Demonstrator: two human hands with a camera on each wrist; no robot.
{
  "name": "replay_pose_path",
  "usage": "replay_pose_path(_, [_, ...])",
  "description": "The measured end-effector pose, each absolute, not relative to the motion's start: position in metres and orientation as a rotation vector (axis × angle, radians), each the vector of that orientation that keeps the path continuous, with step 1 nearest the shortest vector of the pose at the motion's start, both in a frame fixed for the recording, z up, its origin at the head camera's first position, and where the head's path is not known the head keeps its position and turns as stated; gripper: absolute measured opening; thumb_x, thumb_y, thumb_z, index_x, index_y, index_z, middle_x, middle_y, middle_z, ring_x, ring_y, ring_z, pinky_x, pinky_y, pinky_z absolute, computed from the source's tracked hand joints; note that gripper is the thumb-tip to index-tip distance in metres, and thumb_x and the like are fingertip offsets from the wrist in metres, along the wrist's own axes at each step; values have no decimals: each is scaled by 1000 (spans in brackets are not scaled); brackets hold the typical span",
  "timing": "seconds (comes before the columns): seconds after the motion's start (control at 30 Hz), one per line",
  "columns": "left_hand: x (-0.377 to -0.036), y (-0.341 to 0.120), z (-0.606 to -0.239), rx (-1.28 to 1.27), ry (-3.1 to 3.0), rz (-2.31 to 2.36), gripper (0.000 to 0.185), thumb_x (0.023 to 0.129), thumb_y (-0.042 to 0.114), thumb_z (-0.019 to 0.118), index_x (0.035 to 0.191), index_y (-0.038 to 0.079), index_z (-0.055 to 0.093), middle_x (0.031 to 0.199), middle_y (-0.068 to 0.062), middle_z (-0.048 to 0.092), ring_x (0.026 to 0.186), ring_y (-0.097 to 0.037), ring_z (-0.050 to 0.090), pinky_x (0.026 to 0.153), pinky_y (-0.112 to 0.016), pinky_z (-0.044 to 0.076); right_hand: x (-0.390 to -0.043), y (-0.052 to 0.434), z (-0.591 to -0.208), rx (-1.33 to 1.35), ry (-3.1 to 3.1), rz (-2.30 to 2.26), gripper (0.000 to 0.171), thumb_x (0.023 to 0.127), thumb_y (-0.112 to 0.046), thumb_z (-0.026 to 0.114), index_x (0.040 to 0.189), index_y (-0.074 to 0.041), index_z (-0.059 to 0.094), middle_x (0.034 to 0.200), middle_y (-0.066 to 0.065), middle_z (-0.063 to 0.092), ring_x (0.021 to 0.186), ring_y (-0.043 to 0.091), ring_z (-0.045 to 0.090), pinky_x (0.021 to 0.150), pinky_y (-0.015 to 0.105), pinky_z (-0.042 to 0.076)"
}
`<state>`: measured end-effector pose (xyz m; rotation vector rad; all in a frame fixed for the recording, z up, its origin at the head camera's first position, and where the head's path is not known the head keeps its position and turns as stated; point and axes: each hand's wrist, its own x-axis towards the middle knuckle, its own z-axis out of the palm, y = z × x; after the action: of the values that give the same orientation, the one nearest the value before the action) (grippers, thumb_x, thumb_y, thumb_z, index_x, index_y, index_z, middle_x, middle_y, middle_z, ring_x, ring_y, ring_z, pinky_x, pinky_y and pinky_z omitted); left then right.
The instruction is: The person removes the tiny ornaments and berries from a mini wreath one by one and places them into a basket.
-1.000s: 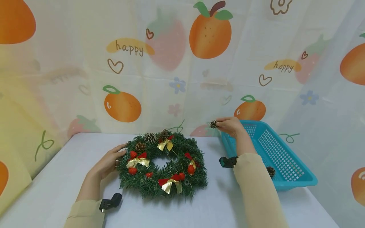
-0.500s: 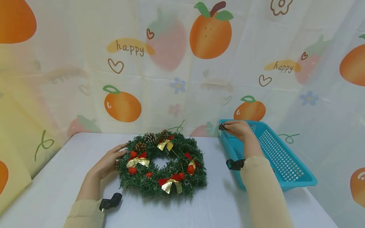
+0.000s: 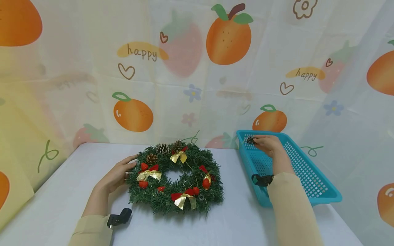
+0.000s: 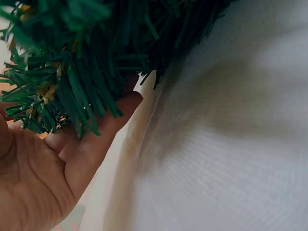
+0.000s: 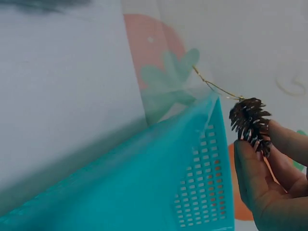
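Fingers [image 5: 288, 137] of the right hand [image 3: 269, 145] are pinching a pinecone [image 5: 250, 120], its gold string [image 5: 204, 81] poking out past their tips, blue basket [image 3: 320, 198] sitting below them, while the left hand [image 3: 117, 174] is resting fairly straight fingers against the wreath [image 3: 160, 200] beside them!

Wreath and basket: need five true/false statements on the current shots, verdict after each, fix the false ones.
1. The right hand pinches a pinecone. True.
2. The left hand is inside the basket. False: it touches the outer edge of the wreath.
3. In the head view, the wreath lies right of the basket. False: it lies left of it.
4. A gold cord runs from the pinecone. True.
5. The wreath's bows are blue. False: they are red and gold.
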<state>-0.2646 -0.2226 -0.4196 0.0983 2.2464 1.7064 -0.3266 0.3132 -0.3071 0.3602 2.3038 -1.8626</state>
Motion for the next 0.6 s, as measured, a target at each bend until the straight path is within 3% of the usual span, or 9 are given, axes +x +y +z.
replay_pose_path(0.13, [-264,-223,-419,104,2256,1693,65,108,35,35,161,15,4,163,-29,2,98,-19,52,84,-34,46,-324,321,-305,392,2254,-1910,56,102,-13,52,154,-6,32,165,12,20,146,25,34,105,24,47])
replay_pose_path(0.3, [-264,-221,-420,106,2239,1718,64,108,33,36,161,15,5,163,-28,3,77,-12,43,75,-33,43,-320,330,-303,415,2243,-1928,57,102,-13,50,155,-6,29,166,11,16,153,28,21,84,14,53])
replay_pose_path(0.5, [-265,-222,-420,112,2243,1715,65,108,35,36,161,14,5,163,-29,3,84,-13,48,78,-32,46,-319,338,-308,478,2250,-1895,58,103,-13,49,156,-8,26,166,8,16,152,28,24,98,20,51])
replay_pose_path(0.6, [-266,-223,-420,116,2248,1709,65,108,36,35,161,13,4,163,-30,2,91,-15,53,80,-33,48,-319,340,-311,499,2270,-1854,57,103,-13,48,156,-8,27,166,8,18,150,25,31,94,19,52])
